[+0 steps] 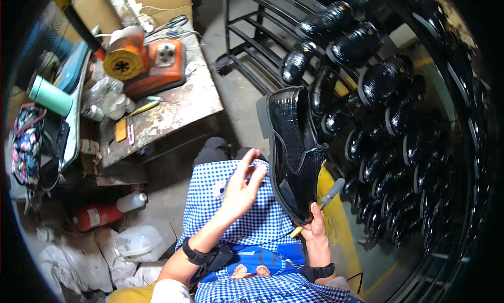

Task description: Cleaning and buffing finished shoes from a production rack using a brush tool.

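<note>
A stained workbench (178, 106) bears an orange machine (149, 64) and plastic bottles (113, 101); glossy black shoes (378, 82) fill a metal rack (247, 35).

Shoe (294, 145) in my right hand (315, 227): glossy black crocodile-embossed leather, smooth sole edge. My apron (241, 219): matt blue-checked cloth. Workbench (173, 106): rough, stained top. Rack (252, 46): black painted metal
</note>
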The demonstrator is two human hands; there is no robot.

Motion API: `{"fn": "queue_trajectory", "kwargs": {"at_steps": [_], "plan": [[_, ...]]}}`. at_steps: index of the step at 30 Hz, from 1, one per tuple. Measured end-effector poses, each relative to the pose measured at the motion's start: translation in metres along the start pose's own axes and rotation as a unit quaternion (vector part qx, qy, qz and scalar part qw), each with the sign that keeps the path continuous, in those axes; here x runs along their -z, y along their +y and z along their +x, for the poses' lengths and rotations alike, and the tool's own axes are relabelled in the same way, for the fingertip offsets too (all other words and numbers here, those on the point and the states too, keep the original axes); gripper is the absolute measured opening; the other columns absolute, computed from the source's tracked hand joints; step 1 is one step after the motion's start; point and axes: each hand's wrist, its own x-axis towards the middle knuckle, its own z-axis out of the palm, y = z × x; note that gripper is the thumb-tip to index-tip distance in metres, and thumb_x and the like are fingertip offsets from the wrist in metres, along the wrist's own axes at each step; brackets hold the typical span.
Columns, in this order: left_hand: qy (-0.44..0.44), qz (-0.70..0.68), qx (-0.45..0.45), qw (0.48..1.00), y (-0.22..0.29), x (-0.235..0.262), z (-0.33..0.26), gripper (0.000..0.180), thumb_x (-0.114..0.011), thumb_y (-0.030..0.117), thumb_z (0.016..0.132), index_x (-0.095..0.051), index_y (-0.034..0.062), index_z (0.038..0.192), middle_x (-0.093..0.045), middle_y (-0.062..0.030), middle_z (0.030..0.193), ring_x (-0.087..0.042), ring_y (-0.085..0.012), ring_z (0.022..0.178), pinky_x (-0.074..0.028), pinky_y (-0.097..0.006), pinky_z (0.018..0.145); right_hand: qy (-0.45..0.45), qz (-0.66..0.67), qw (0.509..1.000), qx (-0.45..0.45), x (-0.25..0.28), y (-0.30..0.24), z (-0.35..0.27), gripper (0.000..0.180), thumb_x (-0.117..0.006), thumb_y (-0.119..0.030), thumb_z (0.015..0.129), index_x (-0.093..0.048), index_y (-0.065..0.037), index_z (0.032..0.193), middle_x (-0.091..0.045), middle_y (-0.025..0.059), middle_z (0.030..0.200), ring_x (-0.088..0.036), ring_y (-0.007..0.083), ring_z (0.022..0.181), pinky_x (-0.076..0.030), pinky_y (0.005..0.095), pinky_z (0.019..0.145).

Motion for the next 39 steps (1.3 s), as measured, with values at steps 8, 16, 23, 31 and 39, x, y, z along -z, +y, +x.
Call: {"fn": "queue_trajectory", "kwargs": {"at_steps": [8, 16, 23, 31, 39], "plan": [[0.012, -0.091, 0.04, 0.995, 0.014, 0.01, -0.015, 0.032, -0.056, 0.021, 0.087, -0.051, 0.0003, 0.112, -0.059, -0.0034, 0.097, -0.051, -0.0097, 0.088, -0.041, -0.024, 0.08, -0.068, -0.054, 0.996, 0.012, -0.06, 0.003, -0.015, 0.058, -0.069, -0.022, 0.074, -0.043, 0.004, 0.119, -0.055, 0.0123, 0.112, -0.058, 0.0199, 0.096, -0.048, 0.033, 0.084], [-0.087, -0.119, -0.046, 0.988, 0.004, 0.04, -0.03, 0.048, -0.058, 0.007, 0.083, -0.038, -0.0002, 0.126, -0.053, -0.0044, 0.112, -0.048, -0.0111, 0.101, -0.038, -0.025, 0.09, -0.05, -0.059, 0.997, 0.011, -0.06, 0.02, -0.015, 0.039, -0.069, -0.023, 0.074, -0.052, -0.001, 0.101, -0.06, 0.0086, 0.093, -0.061, 0.0153, 0.076, -0.051, 0.0257, 0.064], [-0.015, -0.102, 0.023, 0.994, 0.01, 0.045, -0.03, 0.028, -0.054, 0.012, 0.086, -0.052, -0.0002, 0.111, -0.059, -0.0028, 0.097, -0.053, -0.0089, 0.089, -0.043, -0.023, 0.079, -0.031, -0.071, 0.997, -0.03, -0.032, 0.035, -0.011, 0.046, -0.065, -0.027, 0.078, -0.05, 0.0, 0.112, -0.06, 0.0147, 0.105, -0.062, 0.0255, 0.091, -0.053, 0.039, 0.076], [0.117, -0.002, -0.119, 0.986, 0.001, 0.045, -0.033, 0.043, -0.062, 0.002, 0.077, -0.045, 0.0024, 0.116, -0.052, -0.0063, 0.104, -0.05, -0.0116, 0.094, -0.046, -0.021, 0.072, -0.025, -0.085, 0.995, 0.045, -0.069, 0.03, -0.021, 0.036, -0.064, -0.024, 0.079, -0.052, -0.002, 0.105, -0.062, 0.0104, 0.097, -0.064, 0.0205, 0.081, -0.055, 0.0329, 0.069], [0.133, 0.289, -0.261, 0.912, 0.0, 0.05, -0.033, 0.01, -0.064, 0.006, 0.076, -0.061, 0.0022, 0.084, -0.061, -0.0088, 0.076, -0.061, -0.018, 0.068, -0.048, -0.026, 0.057, 0.001, -0.167, 0.978, 0.127, -0.082, 0.025, -0.029, 0.016, -0.066, -0.015, 0.076, -0.057, -0.005, 0.085, -0.057, 0.0004, 0.079, -0.053, 0.0081, 0.068, -0.045, 0.022, 0.063]]}}
